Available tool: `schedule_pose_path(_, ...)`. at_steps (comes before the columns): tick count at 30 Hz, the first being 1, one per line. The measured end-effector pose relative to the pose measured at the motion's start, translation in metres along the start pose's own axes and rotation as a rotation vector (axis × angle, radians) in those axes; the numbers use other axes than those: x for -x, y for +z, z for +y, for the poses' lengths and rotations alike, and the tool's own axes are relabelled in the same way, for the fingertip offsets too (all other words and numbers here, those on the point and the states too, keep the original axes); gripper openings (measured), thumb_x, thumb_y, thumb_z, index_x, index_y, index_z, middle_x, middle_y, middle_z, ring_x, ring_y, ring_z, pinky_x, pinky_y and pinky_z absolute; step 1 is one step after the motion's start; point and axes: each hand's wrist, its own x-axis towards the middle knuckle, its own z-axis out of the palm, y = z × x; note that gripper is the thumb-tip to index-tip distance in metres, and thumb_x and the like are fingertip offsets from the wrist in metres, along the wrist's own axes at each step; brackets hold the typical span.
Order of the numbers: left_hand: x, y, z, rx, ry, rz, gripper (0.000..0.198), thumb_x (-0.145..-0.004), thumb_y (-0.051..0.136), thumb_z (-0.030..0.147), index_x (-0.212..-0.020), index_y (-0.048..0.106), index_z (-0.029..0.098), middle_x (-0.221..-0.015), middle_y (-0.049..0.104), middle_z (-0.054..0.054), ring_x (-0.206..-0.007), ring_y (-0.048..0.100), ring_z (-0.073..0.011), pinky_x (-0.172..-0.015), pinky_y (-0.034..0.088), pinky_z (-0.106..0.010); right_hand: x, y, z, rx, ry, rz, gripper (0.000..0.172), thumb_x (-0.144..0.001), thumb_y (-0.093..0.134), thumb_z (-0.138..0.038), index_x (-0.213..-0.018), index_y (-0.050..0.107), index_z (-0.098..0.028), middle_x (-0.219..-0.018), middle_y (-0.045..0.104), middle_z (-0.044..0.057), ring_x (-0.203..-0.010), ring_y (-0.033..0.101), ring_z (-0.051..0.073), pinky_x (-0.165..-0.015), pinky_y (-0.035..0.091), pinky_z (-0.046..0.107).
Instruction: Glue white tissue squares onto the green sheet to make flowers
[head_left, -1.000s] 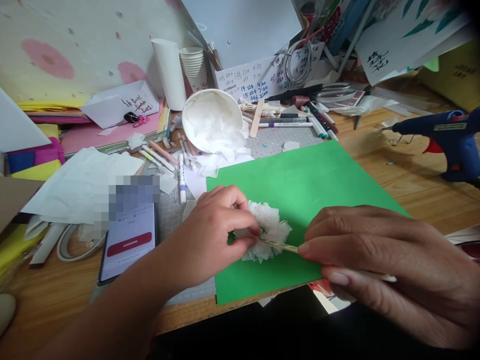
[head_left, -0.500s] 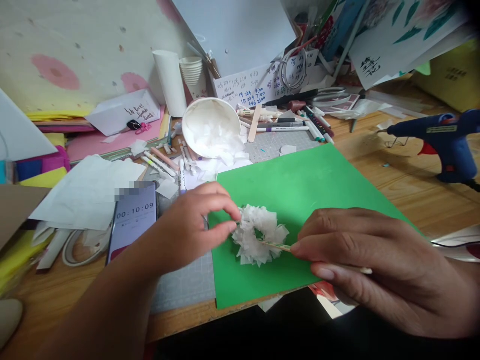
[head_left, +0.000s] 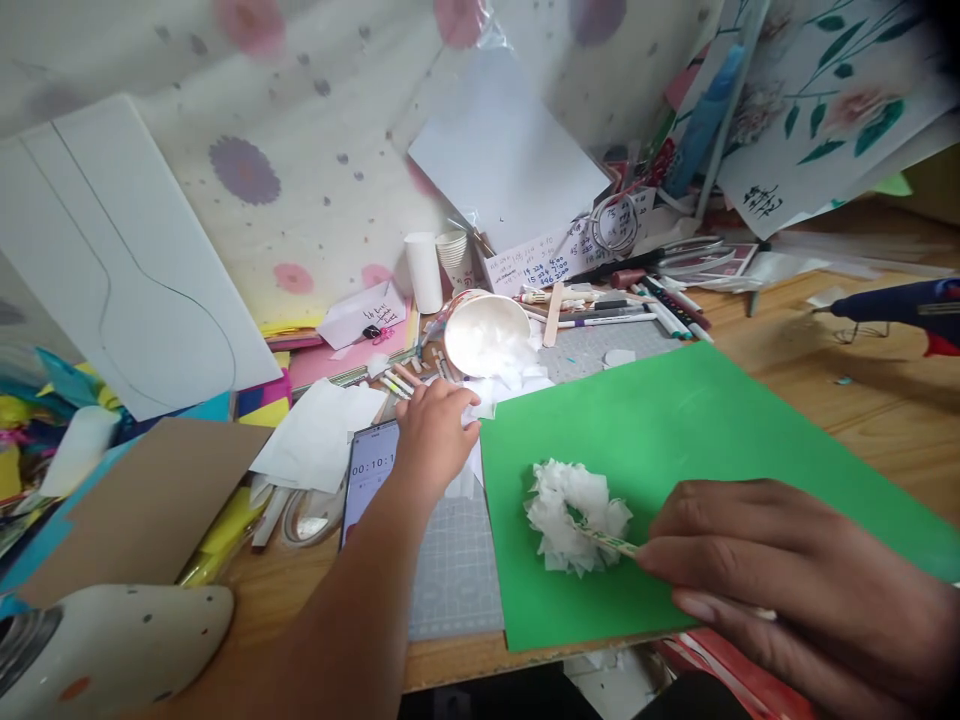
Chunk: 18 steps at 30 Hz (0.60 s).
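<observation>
My right hand (head_left: 787,580) pinches a thin wooden stick (head_left: 616,544) between thumb and fingers. The stick's tip reaches the centre of a ring of white tissue-paper pieces (head_left: 559,500), which lies on a green sheet (head_left: 690,420). My left hand (head_left: 435,425) is stretched out to the left of the green sheet, beside a small white paper piece (head_left: 486,405). Its thumb and forefinger are a little apart; nothing clearly shows between them. Behind it a white paper bowl (head_left: 487,335) lies tilted, with loose tissue squares (head_left: 506,350) spilling from it.
A phone (head_left: 367,475) showing a timer lies under my left wrist. Several pens (head_left: 664,310) and a craft stick (head_left: 553,315) lie behind the green sheet. A blue glue gun (head_left: 900,305) is at the right. A roll of tape (head_left: 304,520) sits left of the phone.
My left hand has left the tissue ring and moved back and to the left, toward the loose paper by the bowl. The right hand keeps the stick at the ring. The view has shifted.
</observation>
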Motion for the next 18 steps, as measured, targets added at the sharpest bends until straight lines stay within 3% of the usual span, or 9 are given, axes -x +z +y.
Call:
schedule_pose_path(7, -0.003, 0.005, 0.006, 0.082, -0.017, 0.057, 0.012, -0.076, 0.057, 0.015, -0.069, 0.065, 0.021, -0.092, 0.062, -0.006, -0.103, 0.048, -0.0289, -0.092, 0.03, -0.049, 0.002, -0.002, 0.001, -0.105, -0.029, -0.066, 0.021, -0.089, 0.047, -0.015, -0.102, 0.062, -0.021, -0.082, 0.068, 0.007, -0.074, 0.066, 0.017, -0.066, 0.053, 0.025)
schedule_pose_path(11, 0.006, -0.006, 0.01, 0.286, 0.005, 0.025, 0.009, -0.076, 0.051, 0.017, -0.072, 0.059, 0.02, -0.085, 0.061, -0.002, -0.089, 0.054, -0.0206, -0.085, 0.04, -0.038, 0.005, -0.003, 0.002, -0.13, -0.018, -0.092, 0.023, -0.09, 0.045, -0.015, -0.107, 0.06, -0.019, -0.088, 0.067, 0.01, -0.079, 0.065, 0.018, -0.069, 0.051, 0.027)
schedule_pose_path(15, 0.022, -0.022, 0.019, 0.569, 0.086, -0.12, 0.009, -0.079, 0.048, 0.027, -0.075, 0.051, 0.02, -0.074, 0.057, 0.0, -0.071, 0.056, -0.0147, -0.07, 0.046, -0.03, 0.005, -0.006, 0.001, -0.143, -0.004, -0.166, 0.024, -0.088, 0.048, -0.011, -0.109, 0.059, -0.017, -0.085, 0.065, 0.008, -0.078, 0.062, 0.016, -0.068, 0.048, 0.027)
schedule_pose_path(18, 0.033, -0.029, 0.033, 0.988, 0.16, -0.395, 0.008, -0.075, 0.051, 0.027, -0.073, 0.049, 0.02, -0.07, 0.055, 0.0, -0.066, 0.054, -0.0148, -0.064, 0.046, -0.03, 0.003, -0.01, 0.0, -0.142, -0.019, -0.212, 0.022, -0.088, 0.05, -0.011, -0.108, 0.058, -0.015, -0.078, 0.062, 0.006, -0.071, 0.06, 0.015, -0.063, 0.046, 0.026)
